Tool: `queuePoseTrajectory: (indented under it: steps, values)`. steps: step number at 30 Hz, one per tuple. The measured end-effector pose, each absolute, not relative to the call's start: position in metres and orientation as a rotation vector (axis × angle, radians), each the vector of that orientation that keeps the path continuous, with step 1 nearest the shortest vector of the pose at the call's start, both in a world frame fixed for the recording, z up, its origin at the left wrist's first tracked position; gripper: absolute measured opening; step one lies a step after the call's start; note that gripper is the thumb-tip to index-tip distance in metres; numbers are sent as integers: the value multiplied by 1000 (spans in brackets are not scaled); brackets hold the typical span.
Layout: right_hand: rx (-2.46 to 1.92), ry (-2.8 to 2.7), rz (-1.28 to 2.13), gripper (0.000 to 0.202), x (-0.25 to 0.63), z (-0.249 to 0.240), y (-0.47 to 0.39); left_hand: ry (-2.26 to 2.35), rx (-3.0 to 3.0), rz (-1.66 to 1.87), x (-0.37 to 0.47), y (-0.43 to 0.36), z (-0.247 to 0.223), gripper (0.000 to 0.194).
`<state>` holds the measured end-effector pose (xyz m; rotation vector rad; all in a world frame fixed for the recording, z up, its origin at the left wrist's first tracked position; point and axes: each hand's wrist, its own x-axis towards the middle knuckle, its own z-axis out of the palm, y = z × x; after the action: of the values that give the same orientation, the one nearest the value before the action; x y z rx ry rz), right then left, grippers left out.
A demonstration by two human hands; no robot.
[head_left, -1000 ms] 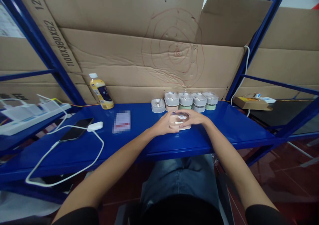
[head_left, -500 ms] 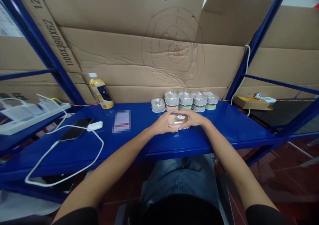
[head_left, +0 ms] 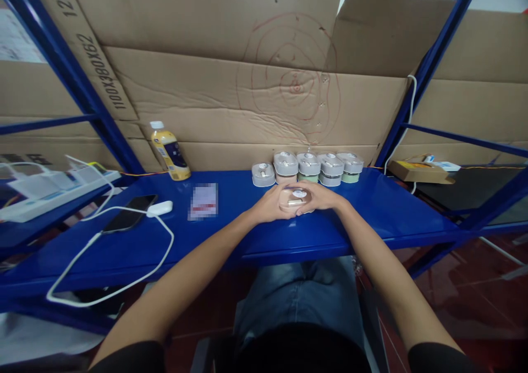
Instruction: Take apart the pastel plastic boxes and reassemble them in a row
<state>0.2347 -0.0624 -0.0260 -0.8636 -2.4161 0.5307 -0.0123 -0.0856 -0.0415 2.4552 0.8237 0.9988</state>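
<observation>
Between my two hands is a small pinkish container with a clear lid (head_left: 295, 198), held low over the blue table (head_left: 272, 238). My left hand (head_left: 270, 203) wraps its left side, and my right hand (head_left: 322, 197) wraps its right side. Fingers of both hands curl round it and hide much of its sides. Just behind my hands stands a row of similar lidded containers (head_left: 308, 164), several of them stacked, with grey, pink and green parts. A lower single grey container (head_left: 263, 175) ends the row at the left.
A yellow drink bottle (head_left: 170, 152) stands at the back left, with a blurred card (head_left: 203, 201) in front. Further left lie a phone (head_left: 130, 213), a white cable (head_left: 169, 246) and a power strip (head_left: 61, 194). Cardboard (head_left: 198, 98) walls the back; a small box (head_left: 423, 172) sits right.
The view has shifted very slightly. Both hands stay round the pinkish container in nearly the same place.
</observation>
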Motion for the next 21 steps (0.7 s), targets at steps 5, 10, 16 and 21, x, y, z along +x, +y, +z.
queuePoseTrajectory:
  steps: [5,10,16,21]
  values:
    - [-998,-2122,505,105,233,-24,-63,1077,2429,1243,-15,-87,-37,85]
    - [-1006,-1582,175,55,245,-12,-50,1594,2059,1768,-25,-73,-18,87]
    - [-1292,-789,-301,23,326,-16,-7,2058,1534,1688,-28,-24,1,85]
    - [-1425,-767,-31,40,391,-40,26,2275,1361,1520,-6,-4,-4,85]
